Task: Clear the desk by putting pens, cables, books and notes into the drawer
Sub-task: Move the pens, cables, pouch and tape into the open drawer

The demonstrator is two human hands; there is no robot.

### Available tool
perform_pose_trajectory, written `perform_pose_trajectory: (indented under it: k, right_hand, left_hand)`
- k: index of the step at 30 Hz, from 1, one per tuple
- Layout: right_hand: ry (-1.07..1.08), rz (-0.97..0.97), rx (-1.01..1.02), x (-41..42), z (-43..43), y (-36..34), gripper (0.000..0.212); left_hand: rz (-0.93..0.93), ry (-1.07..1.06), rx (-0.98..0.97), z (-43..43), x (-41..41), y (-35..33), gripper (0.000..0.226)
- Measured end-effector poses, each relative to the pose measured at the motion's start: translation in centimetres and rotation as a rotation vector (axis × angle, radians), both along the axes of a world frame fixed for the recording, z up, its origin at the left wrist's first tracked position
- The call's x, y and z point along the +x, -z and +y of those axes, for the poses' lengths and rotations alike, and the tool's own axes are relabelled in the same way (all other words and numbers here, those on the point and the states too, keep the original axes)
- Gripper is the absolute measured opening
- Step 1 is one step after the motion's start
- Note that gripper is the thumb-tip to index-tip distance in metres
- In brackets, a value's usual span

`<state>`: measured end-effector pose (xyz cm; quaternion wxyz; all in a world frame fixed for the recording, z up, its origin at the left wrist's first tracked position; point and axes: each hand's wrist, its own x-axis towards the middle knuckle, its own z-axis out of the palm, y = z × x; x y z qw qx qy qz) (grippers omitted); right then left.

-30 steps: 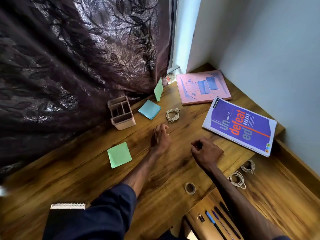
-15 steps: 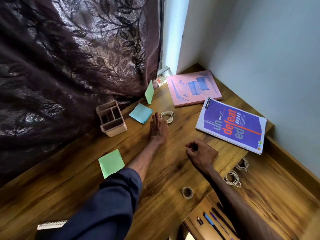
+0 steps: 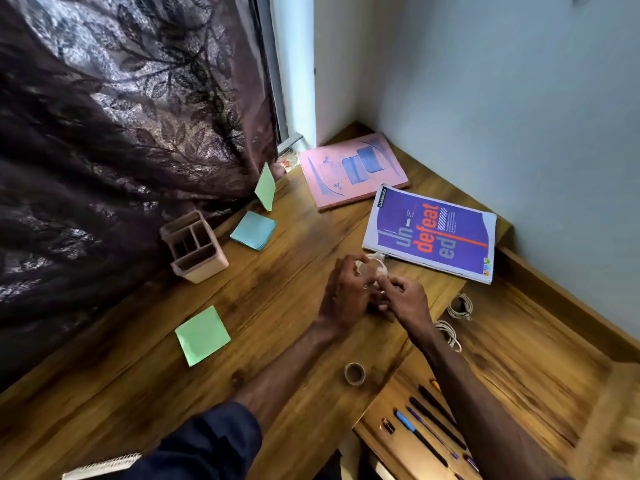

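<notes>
Two books, a pink softcover book [image 3: 351,169] and a purple softcover book [image 3: 431,232], and three sticky-note pads, two green [image 3: 202,335] [image 3: 265,186] and one blue [image 3: 254,230], are on the wooden desk [image 3: 284,271]. Two coiled white cables [image 3: 460,306] [image 3: 448,336] lie in the open wooden drawer [image 3: 526,344]. A third white cable coil [image 3: 372,266], which lay on the desk half a second ago, is now above it, pinched by the curled fingers of the left hand [image 3: 346,292] and right hand [image 3: 405,299], with its loop pointing up towards the purple book.

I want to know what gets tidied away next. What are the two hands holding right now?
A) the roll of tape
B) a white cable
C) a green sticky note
B: the left hand and the right hand both pinch the coiled white cable next to the purple book, while the tape roll and the green note lie apart from them.
</notes>
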<state>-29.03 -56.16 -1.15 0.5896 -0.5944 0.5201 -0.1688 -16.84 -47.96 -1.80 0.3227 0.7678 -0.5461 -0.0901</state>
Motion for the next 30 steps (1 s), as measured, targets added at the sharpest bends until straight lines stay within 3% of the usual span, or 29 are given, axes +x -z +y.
perform_pose_trajectory:
  k: [7,16,20,30]
  right_hand:
    - [0.170,-0.091,0.156,-6.1,-1.7,0.2,0.014]
    - [0.880,-0.080,0.186,-17.3,-5.0,2.6,0.009]
    - [0.934,0.044,0.268,-21.1,-6.2,6.3,0.041]
    - [0.922,0.052,0.267,-19.9,-14.4,11.5,0.041]
  left_hand:
    - [0.018,0.195,-0.036,-1.1,-3.4,0.7,0.031]
    - [0.063,0.222,0.119,-3.8,-7.5,1.9,0.016]
    - [0.022,0.236,0.179,-4.6,-9.3,2.2,0.015]
    - [-0.041,0.236,0.208,-6.3,-11.4,2.8,0.014]
